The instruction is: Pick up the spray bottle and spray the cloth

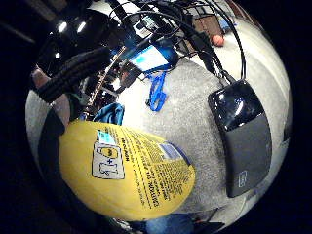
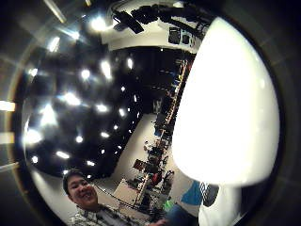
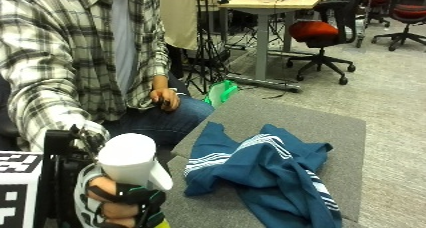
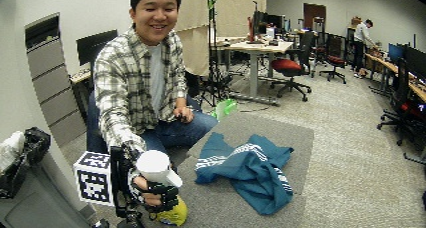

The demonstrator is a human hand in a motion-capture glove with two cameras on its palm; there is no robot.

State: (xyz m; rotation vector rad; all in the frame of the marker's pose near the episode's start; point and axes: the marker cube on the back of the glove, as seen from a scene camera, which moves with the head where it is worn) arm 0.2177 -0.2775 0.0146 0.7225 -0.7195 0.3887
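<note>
Already the yellow spray bottle [image 3: 130, 160] is grasped at the neck by the gloved right hand [image 3: 120, 205], raised beside the teal cloth [image 3: 266, 173] lying crumpled on the grey table [image 3: 319, 125]. Rigid, smooth plastic judged; liquid weight low, so neck hold suits.

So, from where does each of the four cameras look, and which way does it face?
Little finger palm view: beside the held spray bottle, facing the grey surface.
Thumb palm view: behind the bottle's white head, facing the ceiling.
Outside view: across the grey platform, facing the right hand, whose fingers wrap the bottle, and the blue cloth.
Wide outside view: same side, whole seated person.
Both outside views share cloth and bottle.
</note>
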